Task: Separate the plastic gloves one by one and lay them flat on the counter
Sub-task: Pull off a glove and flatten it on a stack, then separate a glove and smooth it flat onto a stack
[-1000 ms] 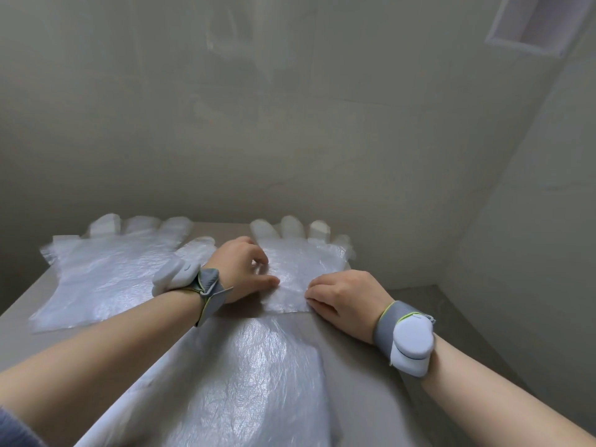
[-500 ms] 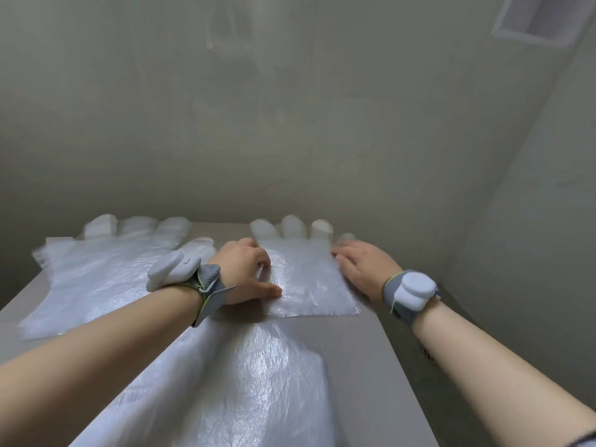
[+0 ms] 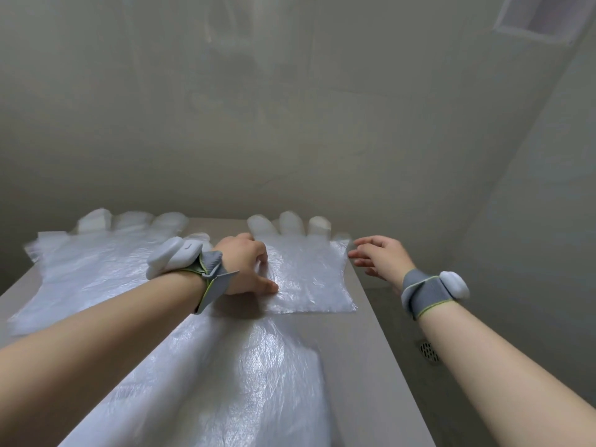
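a: where are the gloves?

b: 2 lie flat at the far end of the counter (image 3: 364, 350), fingers pointing at the wall (image 3: 290, 124). the left glove (image 3: 96, 272) is at the middle left of the frame. the middle glove (image 3: 309, 279) is at the centre, close to the counter's right edge. the 2 are apart, with bare counter between them.

a: and in the lower part of the frame?

b: more clear plastic (image 3: 232, 382) runs from the bottom edge up towards the middle glove. i cannot tell if it is 1 glove or several.

a: what is the left hand doing?

b: the left hand (image 3: 248, 266) rests on the left edge of the middle glove. its fingers bend down with the tips on the plastic, the thumb lies flat on it, and it grips nothing.

a: the right hand?

b: the right hand (image 3: 380, 256) hovers just past the glove's right edge, beyond the counter's side. its fingers are loosely spread and it holds nothing. it is slightly blurred.

a: anything on the wrists?

b: each has a grey band with a white unit: the left wristband (image 3: 180, 258) and the right wristband (image 3: 432, 290).

a: the rest?

b: a floor drain (image 3: 429, 351) sits at the lower right, beside the right forearm, and a vent (image 3: 541, 17) is at the upper right.
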{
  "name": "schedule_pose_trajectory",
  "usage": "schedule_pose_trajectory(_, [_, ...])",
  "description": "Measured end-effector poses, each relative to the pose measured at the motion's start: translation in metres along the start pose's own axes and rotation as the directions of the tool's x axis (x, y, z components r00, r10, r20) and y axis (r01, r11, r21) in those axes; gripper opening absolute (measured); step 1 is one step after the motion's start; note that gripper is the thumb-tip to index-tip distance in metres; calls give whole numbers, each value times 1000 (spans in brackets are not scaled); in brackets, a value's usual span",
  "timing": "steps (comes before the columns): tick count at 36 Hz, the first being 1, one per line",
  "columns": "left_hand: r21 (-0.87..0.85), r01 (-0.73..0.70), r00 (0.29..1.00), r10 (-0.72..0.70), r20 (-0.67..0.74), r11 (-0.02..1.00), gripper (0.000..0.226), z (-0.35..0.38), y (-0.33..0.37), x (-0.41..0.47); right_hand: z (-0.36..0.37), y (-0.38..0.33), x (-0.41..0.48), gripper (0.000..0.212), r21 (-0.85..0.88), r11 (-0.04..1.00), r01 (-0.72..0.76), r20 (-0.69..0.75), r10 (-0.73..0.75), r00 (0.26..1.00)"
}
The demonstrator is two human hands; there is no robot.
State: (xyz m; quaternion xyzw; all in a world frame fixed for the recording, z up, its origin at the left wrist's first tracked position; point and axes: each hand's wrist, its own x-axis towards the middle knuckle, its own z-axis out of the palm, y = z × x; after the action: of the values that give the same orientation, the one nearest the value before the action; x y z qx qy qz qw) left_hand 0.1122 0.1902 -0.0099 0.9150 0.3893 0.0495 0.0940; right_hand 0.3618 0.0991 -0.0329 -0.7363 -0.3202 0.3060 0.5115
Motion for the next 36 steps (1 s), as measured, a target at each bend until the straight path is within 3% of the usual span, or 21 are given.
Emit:
schedule_pose_trajectory(8, [-3,14,1000,-14,7,1000,58,1,-1,2,13,-9,8,16,275,960,-45,-26,54,998])
schedule_pose_trajectory(14, [-17,11,1000,-11,9,1000,58,1,-2,2,20,-16,18,5,305,952,9,-50,6,999])
schedule_pose_trajectory(18, [-19,10,1000,-10,6,1000,58,1,-2,2,22,-13,26,12,286,958,22,-62,-4,998])
schedule_pose_trajectory(22, [-27,13,1000,-12,9,1000,59,1,-3,3,20,-11,29,13,400,917,4,-72,27,997])
schedule_pose_trajectory(24, [-22,13,1000,-13,14,1000,59,1,-2,3,19,-10,29,23,444,896,1,-75,35,997])
schedule_pose_trajectory(29, [-18,12,1000,-11,18,1000,60,0,-2,3,26,-10,34,45,340,939,47,-93,-16,996])
schedule_pose_trajectory(36, [-30,16,1000,-16,6,999,59,1,-2,3,32,-17,55,49,173,974,146,-227,-105,968])
